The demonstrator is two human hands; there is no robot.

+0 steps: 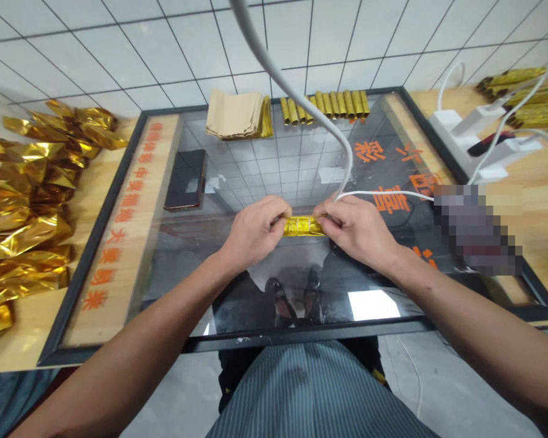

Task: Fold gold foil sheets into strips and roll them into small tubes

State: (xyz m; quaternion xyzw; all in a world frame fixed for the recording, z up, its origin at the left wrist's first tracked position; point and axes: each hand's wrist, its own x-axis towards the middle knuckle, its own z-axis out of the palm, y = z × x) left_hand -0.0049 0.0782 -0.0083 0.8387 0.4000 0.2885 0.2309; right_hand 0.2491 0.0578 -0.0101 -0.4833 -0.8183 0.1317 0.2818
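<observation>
A small piece of gold foil paper (pixel 301 225) stretches between my two hands, just above or on the glass tabletop (pixel 265 182). My left hand (pixel 259 230) pinches its left end with thumb and fingers. The right end is pinched by my right hand (pixel 357 226). Beyond them, a stack of brown-backed paper sheets (pixel 234 114) shows a gold edge on its right side. To its right lies a row of rolled gold paper tubes (pixel 332 106).
A phone (pixel 186 179) lies left of my hands. Folded gold paper pieces (pixel 31 201) pile up at the left. A white cable (pixel 296 91) hangs across the middle. Right are a power strip (pixel 461 143), more gold rolls (pixel 525 97) and a blurred-out object (pixel 477 231).
</observation>
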